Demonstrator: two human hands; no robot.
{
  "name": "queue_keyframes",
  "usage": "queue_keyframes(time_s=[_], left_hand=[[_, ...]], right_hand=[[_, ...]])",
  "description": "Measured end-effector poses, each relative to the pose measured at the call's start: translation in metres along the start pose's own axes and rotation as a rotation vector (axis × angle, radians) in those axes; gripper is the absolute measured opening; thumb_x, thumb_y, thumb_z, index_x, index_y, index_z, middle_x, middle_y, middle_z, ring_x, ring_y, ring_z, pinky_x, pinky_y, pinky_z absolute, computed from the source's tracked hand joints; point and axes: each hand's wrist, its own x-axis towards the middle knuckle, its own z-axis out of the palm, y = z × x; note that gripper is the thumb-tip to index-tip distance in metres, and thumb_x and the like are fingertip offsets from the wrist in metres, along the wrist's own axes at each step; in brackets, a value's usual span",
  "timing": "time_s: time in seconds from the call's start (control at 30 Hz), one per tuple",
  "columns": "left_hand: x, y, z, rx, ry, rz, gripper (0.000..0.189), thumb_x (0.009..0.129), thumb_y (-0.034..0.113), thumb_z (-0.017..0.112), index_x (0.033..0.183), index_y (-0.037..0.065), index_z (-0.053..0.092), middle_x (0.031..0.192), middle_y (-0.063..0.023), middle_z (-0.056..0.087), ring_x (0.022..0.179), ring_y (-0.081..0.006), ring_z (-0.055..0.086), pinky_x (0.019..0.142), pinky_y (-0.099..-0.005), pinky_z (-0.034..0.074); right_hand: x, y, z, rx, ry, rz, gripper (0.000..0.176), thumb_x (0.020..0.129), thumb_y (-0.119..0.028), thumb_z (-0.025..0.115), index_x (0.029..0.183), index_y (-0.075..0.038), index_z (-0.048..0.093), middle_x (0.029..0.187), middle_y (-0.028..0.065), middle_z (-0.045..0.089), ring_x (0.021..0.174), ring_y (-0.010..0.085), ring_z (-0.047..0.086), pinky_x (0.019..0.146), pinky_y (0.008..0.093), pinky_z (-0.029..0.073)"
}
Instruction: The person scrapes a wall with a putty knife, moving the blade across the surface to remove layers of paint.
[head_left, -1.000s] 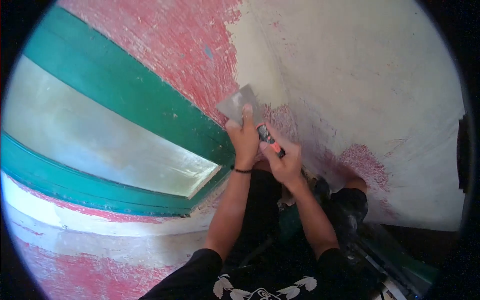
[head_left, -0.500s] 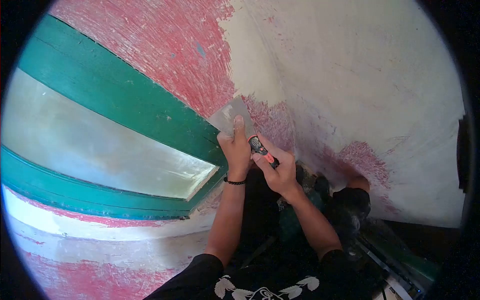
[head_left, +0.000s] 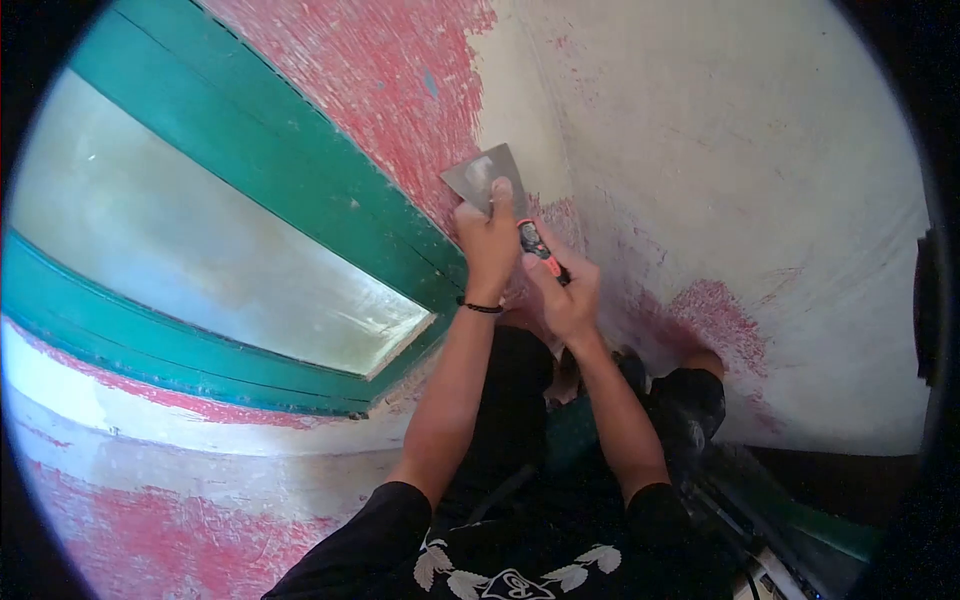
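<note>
A wide metal scraper lies with its blade against the wall where red paint meets a cream patch. My left hand presses on the blade, its thumb along the metal and the fingers behind it. The black and red handle is wrapped by my right hand, just right of and below the left one. Part of the blade is hidden by my left hand.
A green frame with a pale panel runs along the left. The pale wall with red patches stands on the right. Dark gear with a green strip lies at lower right, beside my legs.
Both hands and the scraper have moved up and slightly right along the wall. The view has shifted a little, and the grip on the tool looks the same.
</note>
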Motion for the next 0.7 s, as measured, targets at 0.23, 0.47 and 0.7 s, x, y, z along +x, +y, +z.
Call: queue_keyframes(time_s=[0.23,0.47,0.7], left_hand=[[-0.021,-0.013,-0.026,0.016,-0.015,-0.086,0.032,0.098,0.023,0.059,0.083,-0.006,0.063,0.073,-0.0009,0.060,0.069,-0.0086,0.051,0.059,-0.0308,0.043],[-0.025,-0.011,-0.038,-0.023,0.031,-0.112,0.029,0.098,0.019,0.060,0.084,-0.006,0.062,0.074,0.0002,0.060,0.068,-0.0075,0.050,0.058,-0.0295,0.042],[-0.013,-0.018,-0.034,0.051,0.008,-0.031,0.031,0.098,0.020,0.060,0.081,-0.007,0.062,0.071,-0.0002,0.059,0.067,-0.0080,0.047,0.058,-0.0302,0.042]], right_hand=[[-0.024,-0.020,0.005,0.013,-0.056,0.016,0.046,0.090,-0.014,0.066,0.129,0.008,0.056,0.110,0.0224,0.069,0.102,0.0162,0.065,0.089,0.0315,0.050],[-0.032,-0.023,0.012,0.055,-0.131,0.100,0.047,0.090,-0.013,0.065,0.130,0.010,0.055,0.108,0.0263,0.069,0.097,0.0159,0.066,0.084,0.0303,0.052],[-0.021,-0.004,0.015,0.001,-0.060,-0.114,0.047,0.089,-0.011,0.066,0.130,0.010,0.055,0.105,0.0204,0.071,0.095,0.0133,0.064,0.084,0.0290,0.051]])
